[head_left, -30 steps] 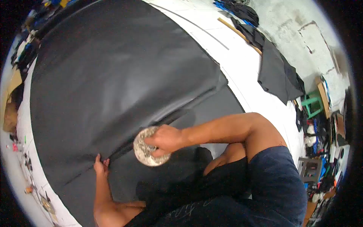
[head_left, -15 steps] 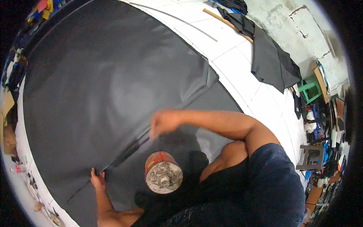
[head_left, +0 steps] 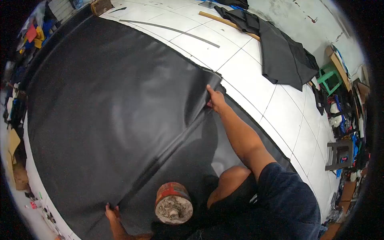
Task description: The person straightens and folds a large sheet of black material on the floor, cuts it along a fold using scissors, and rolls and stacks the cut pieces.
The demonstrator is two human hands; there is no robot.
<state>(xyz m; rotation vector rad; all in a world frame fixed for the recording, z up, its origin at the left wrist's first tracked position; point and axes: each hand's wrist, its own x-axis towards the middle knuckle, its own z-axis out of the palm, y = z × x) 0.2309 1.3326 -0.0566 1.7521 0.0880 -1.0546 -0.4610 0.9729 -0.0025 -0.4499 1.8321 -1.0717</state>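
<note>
A large black sheet point(head_left: 120, 92), smooth like vinyl or leatherette, covers much of the floor, with another black layer point(head_left: 188, 160) beneath its near edge. My right hand point(head_left: 216, 100) grips the upper sheet's edge near its far right corner, where the material lifts and curls. At the lower left, my left hand point(head_left: 113, 213) is closed on the same edge, thumb and fingers around it. Between the two hands the edge runs in a raised diagonal fold. Close to my body stands a red-labelled can point(head_left: 174, 204), its top crusted grey-white with a knob in the middle.
White floor tiles point(head_left: 248, 88) border the sheet on the right. Dark folded fabric point(head_left: 284, 56) and a wooden stick point(head_left: 224, 24) lie there, with a thin grey strip point(head_left: 172, 31) nearby. A green stool point(head_left: 330, 79) and a grey stool point(head_left: 340, 155) stand among clutter at right.
My right hand has moved from above the middle of the fold out to the sheet's far right corner and taken hold there. My left hand stays on the edge. The view has shifted slightly.
</note>
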